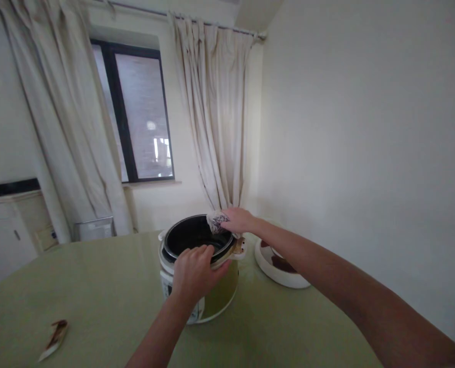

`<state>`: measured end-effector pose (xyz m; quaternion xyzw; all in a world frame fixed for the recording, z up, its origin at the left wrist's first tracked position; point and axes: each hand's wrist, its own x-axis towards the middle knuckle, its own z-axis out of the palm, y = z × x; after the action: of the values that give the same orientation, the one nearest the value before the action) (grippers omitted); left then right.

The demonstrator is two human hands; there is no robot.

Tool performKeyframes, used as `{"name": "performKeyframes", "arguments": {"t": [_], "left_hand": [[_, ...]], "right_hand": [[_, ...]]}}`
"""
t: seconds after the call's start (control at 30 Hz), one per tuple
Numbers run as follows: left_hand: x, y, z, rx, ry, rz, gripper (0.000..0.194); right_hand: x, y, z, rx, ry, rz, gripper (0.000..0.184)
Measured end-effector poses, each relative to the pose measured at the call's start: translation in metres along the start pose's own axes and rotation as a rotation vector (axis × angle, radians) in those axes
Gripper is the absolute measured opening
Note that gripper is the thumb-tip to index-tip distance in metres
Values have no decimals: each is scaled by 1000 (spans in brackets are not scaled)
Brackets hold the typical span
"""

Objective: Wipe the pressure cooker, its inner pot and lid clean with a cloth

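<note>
A white electric pressure cooker (220, 294) stands on the table without a lid on top. Its dark inner pot (187, 232) is seated inside, and the bottom of the pot is mostly in shadow. My left hand (197, 271) grips the near rim, with its fingers curled over the edge. At the far right of the rim, my right hand (238, 221) holds a crumpled patterned cloth (217, 221) against the pot's edge. Close to that hand, a brownish patch marks the cooker's side lug (240, 248).
A round white lid-like piece with dark red patches (277, 278) lies right of the cooker, partly behind my right forearm. At the table's (108, 301) lower left is a small white piece with brown stains (54, 340). Curtains (215, 102) hang behind, beside a wall.
</note>
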<state>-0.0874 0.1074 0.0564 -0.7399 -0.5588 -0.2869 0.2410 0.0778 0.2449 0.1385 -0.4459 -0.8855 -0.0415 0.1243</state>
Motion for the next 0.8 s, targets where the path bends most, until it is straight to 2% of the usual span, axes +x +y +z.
{"name": "performKeyframes", "arguments": {"t": [0.07, 0.17, 0.2, 0.27, 0.37, 0.43, 0.5, 0.57, 0.6, 0.67, 0.73, 0.8], "left_hand": [[2, -8, -8, -150, -1, 9, 45], [2, -43, -18, -439, 23, 15, 37], [1, -58, -18, -484, 55, -12, 35], [-3, -88, -12, -408, 118, -109, 35], [-13, -113, 7, -495, 136, -194, 45], [-18, -115, 21, -609, 173, -252, 50], [-20, -112, 30, -653, 214, -296, 49], [-20, -111, 35, -658, 225, -301, 47], [-21, -112, 35, -656, 225, -296, 47], [-23, -112, 32, -641, 218, -276, 47], [-26, -110, 26, -625, 199, -241, 47], [-29, -105, 18, -601, 164, -198, 45]], "right_hand": [[-25, 5, -9, 17, 4, -101, 34], [-51, 9, -20, 149, -3, -343, 28], [-57, 8, -22, 197, -2, -399, 27], [-66, -5, -18, 213, 15, -419, 24], [-78, -54, 2, 89, 118, -332, 29], [-84, -100, 21, 52, 243, -258, 43], [-88, -141, 37, 39, 340, -213, 47], [-89, -165, 46, 31, 410, -200, 49], [-89, -168, 47, 23, 425, -220, 51], [-89, -154, 44, 9, 407, -301, 58], [-92, -121, 37, 17, 346, -365, 63], [-98, -87, 32, 50, 295, -335, 61]]}}
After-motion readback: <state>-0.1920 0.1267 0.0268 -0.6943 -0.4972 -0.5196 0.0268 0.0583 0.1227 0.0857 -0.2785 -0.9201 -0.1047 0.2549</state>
